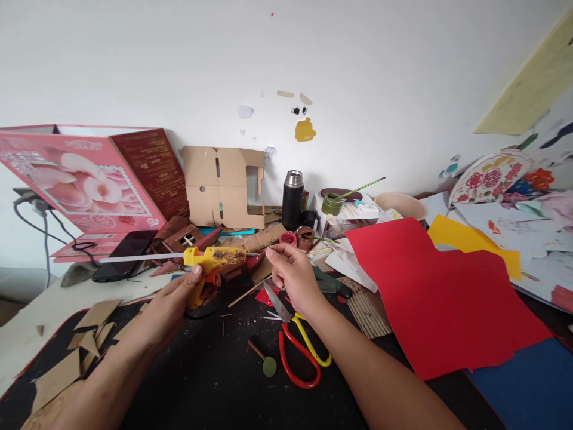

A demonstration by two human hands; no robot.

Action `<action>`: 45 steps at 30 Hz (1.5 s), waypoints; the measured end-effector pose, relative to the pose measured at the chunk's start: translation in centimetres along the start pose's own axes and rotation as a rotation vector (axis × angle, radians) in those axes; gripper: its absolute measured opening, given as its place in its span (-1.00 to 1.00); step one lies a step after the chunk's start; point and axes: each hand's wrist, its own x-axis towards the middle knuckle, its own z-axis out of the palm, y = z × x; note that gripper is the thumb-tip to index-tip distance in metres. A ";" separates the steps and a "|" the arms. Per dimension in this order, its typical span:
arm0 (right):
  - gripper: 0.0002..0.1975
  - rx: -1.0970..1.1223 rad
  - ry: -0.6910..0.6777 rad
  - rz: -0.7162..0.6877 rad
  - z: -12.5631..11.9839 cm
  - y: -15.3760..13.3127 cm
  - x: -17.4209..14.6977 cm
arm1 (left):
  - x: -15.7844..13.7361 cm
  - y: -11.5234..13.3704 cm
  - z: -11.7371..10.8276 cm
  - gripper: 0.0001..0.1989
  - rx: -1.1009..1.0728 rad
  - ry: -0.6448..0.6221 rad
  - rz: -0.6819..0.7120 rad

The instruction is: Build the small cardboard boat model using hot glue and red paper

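My left hand (179, 292) is wrapped round the handle of a yellow glue gun (217, 257) stained dark along its barrel. A long pale glue stick (143, 257) sticks out of its back end, to the left. The nozzle points right, toward my right hand (290, 275), whose fingers are pinched together at the tip. What the pinch holds, if anything, is too small to make out. Below my right hand lie open scissors (299, 358) with one red and one yellow handle. A small green disc on a brown stick (268, 366) rests on the black mat (201, 382).
Cardboard scraps (58, 373) lie at the left, near a phone (125, 255) and a pink box (89, 179). Behind stand a cut cardboard sheet (201, 191), a black flask (292, 203) and paint jars (332, 205). Red paper (439, 310) covers the right side.
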 end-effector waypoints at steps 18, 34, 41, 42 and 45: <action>-0.59 0.000 0.005 0.004 -0.1 0.4 0.0 | 0.4 -0.3 -0.3 -0.35 0.048 -0.031 0.011; -0.58 0.012 0.013 0.005 -0.1 0.2 0.0 | -0.3 0.6 0.0 -0.23 0.055 -0.031 -0.017; -0.56 0.042 0.013 0.014 -0.1 0.1 0.1 | -0.4 0.8 -0.1 -0.23 0.018 -0.053 -0.011; -0.56 0.050 0.011 0.022 0.0 0.1 0.1 | -0.4 0.8 -0.1 -0.22 0.019 -0.048 -0.015; -0.54 0.070 0.003 0.052 0.0 -0.1 0.0 | -0.5 0.9 0.0 -0.20 0.026 -0.037 -0.012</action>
